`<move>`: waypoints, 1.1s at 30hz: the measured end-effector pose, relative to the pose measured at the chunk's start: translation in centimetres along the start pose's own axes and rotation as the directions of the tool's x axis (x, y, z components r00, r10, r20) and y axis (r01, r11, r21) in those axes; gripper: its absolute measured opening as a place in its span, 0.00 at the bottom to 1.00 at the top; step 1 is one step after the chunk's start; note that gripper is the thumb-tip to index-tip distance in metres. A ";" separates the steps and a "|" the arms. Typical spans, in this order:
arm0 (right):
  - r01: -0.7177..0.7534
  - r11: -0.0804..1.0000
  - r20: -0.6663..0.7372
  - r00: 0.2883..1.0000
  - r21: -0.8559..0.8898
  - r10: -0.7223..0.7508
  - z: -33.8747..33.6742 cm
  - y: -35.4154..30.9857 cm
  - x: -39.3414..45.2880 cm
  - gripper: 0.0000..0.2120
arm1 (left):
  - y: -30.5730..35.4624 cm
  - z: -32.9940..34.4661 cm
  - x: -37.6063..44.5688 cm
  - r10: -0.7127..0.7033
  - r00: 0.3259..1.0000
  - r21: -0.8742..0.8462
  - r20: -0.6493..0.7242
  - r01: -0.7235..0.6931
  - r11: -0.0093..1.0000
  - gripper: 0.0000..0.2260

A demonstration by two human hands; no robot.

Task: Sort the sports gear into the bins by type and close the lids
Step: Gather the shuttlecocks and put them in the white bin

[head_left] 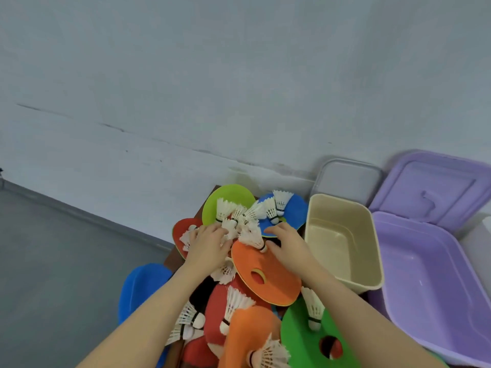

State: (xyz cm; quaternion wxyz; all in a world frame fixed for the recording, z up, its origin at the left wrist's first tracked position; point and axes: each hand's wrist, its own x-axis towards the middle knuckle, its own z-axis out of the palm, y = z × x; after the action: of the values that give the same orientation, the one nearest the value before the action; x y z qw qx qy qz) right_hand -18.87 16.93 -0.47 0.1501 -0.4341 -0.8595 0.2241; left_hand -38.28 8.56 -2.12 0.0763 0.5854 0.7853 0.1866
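Observation:
Flat foam discs lie heaped on a small table: lime green (231,193), blue (296,209), orange (276,282), dark green (297,333) and red (216,304). Several white feather shuttlecocks (225,208) are scattered over them. My left hand (208,247) reaches into the middle cluster, its fingers curled round a shuttlecock (229,231). My right hand (288,244) pinches another shuttlecock (252,237) near its cork between thumb and forefinger, at the top edge of the orange disc. A beige bin (312,211) stands open and holds nothing, just right of my right hand.
A large purple bin (382,261) stands open at the right, its purple lid (435,189) leaning on the wall behind it. A grey lid (348,179) leans behind the beige bin. A blue plastic piece (143,285) sits at the table's left, above grey floor.

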 end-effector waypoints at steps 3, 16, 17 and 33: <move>0.004 0.997 0.079 0.997 -0.080 0.002 1.6 -0.3 1.9 0.19 | -1.4 1.2 1.1 -0.033 0.997 -0.059 0.064 0.037 0.998 0.16; -0.028 0.998 0.067 0.997 -0.062 0.032 3.5 0.7 2.2 0.09 | -2.2 3.6 2.8 -0.037 0.999 -0.051 0.015 0.038 0.998 0.10; -0.042 0.997 0.083 0.995 -0.068 0.047 3.5 0.7 2.1 0.09 | -2.3 3.7 2.8 -0.040 0.999 -0.082 -0.020 0.039 0.996 0.09; 0.027 0.965 -0.307 0.950 0.263 0.057 -3.4 0.7 -3.0 0.06 | 4.3 -1.5 2.4 0.267 0.785 -0.146 -0.559 -0.410 0.900 0.12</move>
State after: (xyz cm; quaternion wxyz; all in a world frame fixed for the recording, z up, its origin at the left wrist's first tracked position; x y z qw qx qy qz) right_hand -15.07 15.72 1.86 0.3386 -0.4469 -0.7841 0.2661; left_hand -35.67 11.62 1.13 -0.1006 0.6287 0.6252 0.4514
